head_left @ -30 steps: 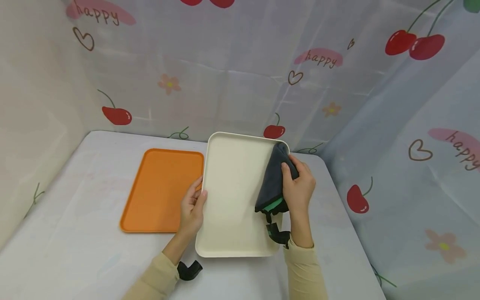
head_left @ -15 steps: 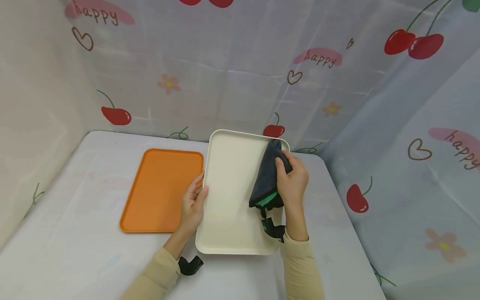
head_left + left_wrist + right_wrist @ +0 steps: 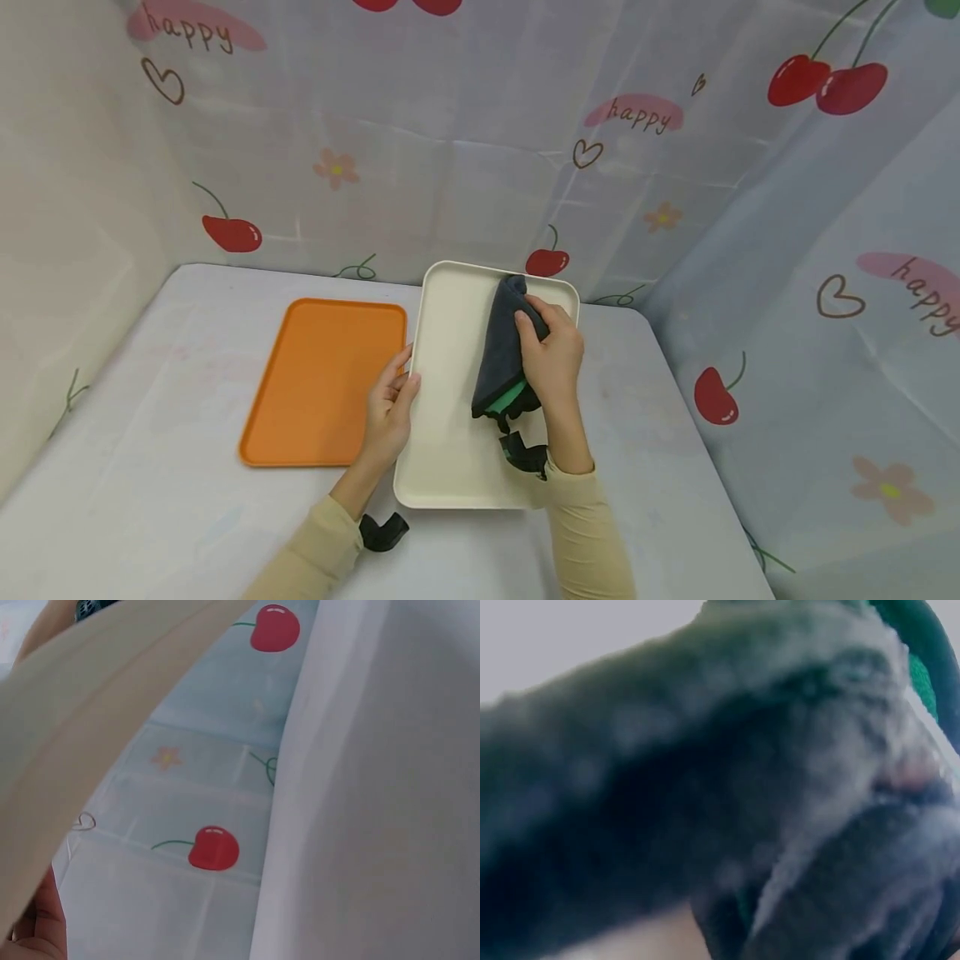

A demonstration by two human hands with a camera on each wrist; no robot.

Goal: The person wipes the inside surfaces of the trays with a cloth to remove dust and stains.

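Note:
A cream rectangular tray (image 3: 450,450) is held tilted up off the table by my left hand (image 3: 388,412), which grips its left edge with the thumb on the near face. My right hand (image 3: 553,354) pinches a folded dark grey cloth (image 3: 501,342) with a green underside, and the cloth lies against the tray's inner face. In the right wrist view the blurred cloth (image 3: 705,787) fills most of the picture. The left wrist view has the tray's edge (image 3: 90,712) slanting across it, with part of the left hand (image 3: 45,922) at the lower left.
An orange tray (image 3: 330,383) lies flat on the white-covered table (image 3: 150,417), left of the cream one and partly behind the left hand. A cherry-printed curtain (image 3: 450,192) hangs along the back and right side. Black camera mounts (image 3: 384,532) stick out at both wrists.
The right hand has slid the cloth leftward across the cream tray, from its right edge toward the middle. The left hand keeps its grip, and the tray shifts only slightly.

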